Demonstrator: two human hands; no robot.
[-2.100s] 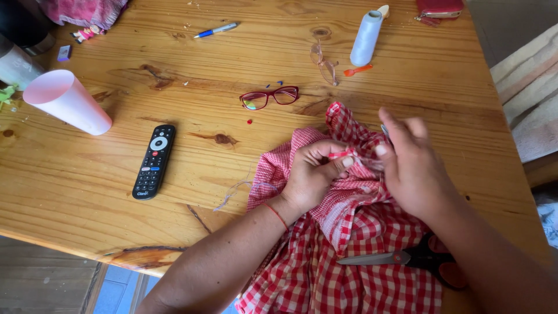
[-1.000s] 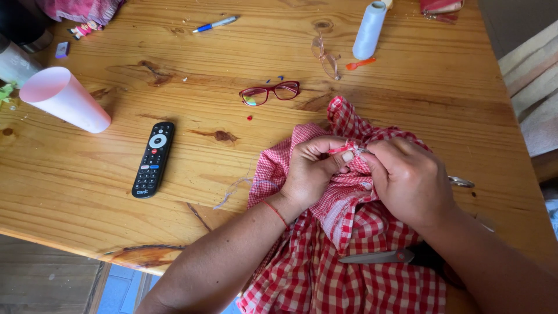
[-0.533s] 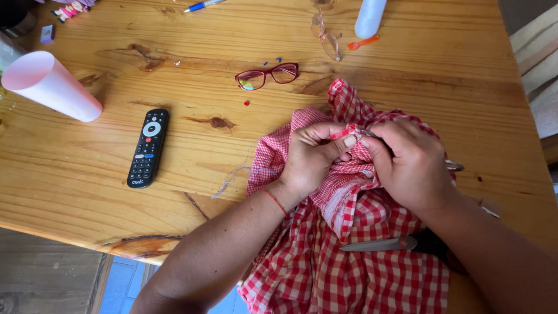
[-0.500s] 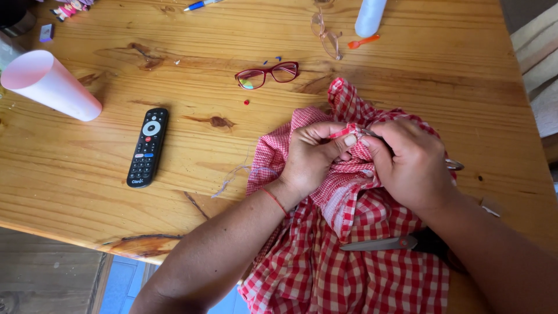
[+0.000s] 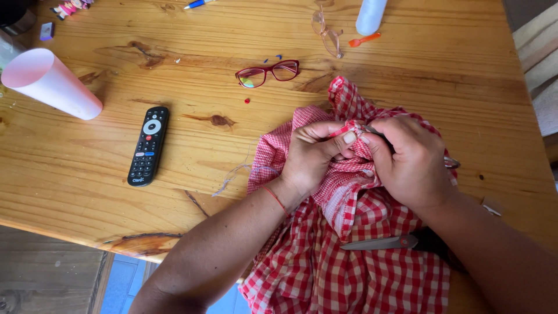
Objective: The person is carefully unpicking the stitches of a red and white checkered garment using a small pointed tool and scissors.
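A red and white checked cloth (image 5: 349, 273) lies bunched on the wooden table (image 5: 174, 35) and hangs over its near edge. My left hand (image 5: 314, 154) pinches a raised fold of the cloth between thumb and fingers. My right hand (image 5: 410, 160) presses against the same fold and grips a small metal tool (image 5: 372, 130), whose tip points at the pinched spot and whose ring end sticks out by the wrist. A pair of scissors (image 5: 378, 243) with a dark handle rests on the cloth under my right forearm.
Red-framed glasses (image 5: 267, 72) lie beyond the cloth, a black remote (image 5: 148, 145) to the left, and a tipped pink cup (image 5: 49, 81) at far left. At the far edge are clear glasses (image 5: 326, 32), a white bottle (image 5: 371, 14) and an orange piece (image 5: 363, 39).
My right hand has come down from just above the cloth and closed in against the left hand on the fold. The view has shifted slightly; the other objects have not moved.
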